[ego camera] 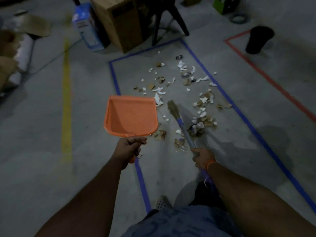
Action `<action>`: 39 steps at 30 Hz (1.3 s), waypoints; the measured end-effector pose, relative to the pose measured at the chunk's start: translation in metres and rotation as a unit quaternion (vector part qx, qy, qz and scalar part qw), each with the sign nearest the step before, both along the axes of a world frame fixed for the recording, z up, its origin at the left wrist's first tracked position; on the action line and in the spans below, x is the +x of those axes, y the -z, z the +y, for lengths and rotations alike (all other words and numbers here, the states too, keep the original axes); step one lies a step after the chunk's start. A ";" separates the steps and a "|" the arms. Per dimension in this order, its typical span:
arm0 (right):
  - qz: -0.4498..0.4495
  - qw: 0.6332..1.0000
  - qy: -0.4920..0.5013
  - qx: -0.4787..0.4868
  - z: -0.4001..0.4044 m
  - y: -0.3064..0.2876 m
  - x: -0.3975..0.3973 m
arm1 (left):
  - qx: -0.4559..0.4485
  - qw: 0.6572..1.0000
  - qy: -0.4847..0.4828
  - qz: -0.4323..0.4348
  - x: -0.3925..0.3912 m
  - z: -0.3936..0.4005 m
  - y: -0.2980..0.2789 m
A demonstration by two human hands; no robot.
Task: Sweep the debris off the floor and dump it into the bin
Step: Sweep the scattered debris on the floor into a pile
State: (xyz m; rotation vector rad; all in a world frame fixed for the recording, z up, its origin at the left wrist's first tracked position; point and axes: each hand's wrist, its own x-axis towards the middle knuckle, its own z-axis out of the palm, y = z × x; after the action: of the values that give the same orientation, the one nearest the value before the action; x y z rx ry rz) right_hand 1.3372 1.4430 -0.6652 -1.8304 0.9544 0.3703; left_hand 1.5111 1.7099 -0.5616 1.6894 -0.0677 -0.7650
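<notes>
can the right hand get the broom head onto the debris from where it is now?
Probably yes. The right hand grips the broom, whose bristles already sit among the debris inside the blue tape, with nothing between. The dustpan, in the left hand, stays off to the side.

Orange dustpan (130, 115), white and brown debris (186, 93) on grey floor (42, 120), blue tape (239, 113) rectangle, red tape (266, 77) far right, yellow line (66, 100) left, black bin (258, 40), orange wristband (211, 164), blue patterned shorts (184, 223).

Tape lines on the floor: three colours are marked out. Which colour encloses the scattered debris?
The blue tape: its rectangle surrounds the debris. The yellow line lies left; the red tape borders the black bin.
</notes>
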 end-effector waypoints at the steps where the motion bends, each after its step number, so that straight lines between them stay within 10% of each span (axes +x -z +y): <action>1: 0.000 1.000 -0.009 0.001 0.013 -0.005 0.010 | 0.000 1.000 -0.008 -0.003 0.003 0.018 -0.001; 14: -0.003 0.999 -0.041 -0.035 0.083 -0.018 0.162 | -0.023 0.995 -0.096 0.029 0.069 0.113 0.011; 39: 0.112 0.994 -0.001 0.021 0.131 0.036 0.519 | 0.021 0.999 0.024 0.035 0.471 0.102 0.034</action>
State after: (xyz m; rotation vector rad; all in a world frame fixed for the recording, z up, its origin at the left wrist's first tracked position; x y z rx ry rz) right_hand 1.8564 1.5737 -0.7010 -1.7774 1.0884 0.6018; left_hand 1.9817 1.8120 -0.5954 1.7033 -0.0437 -0.8657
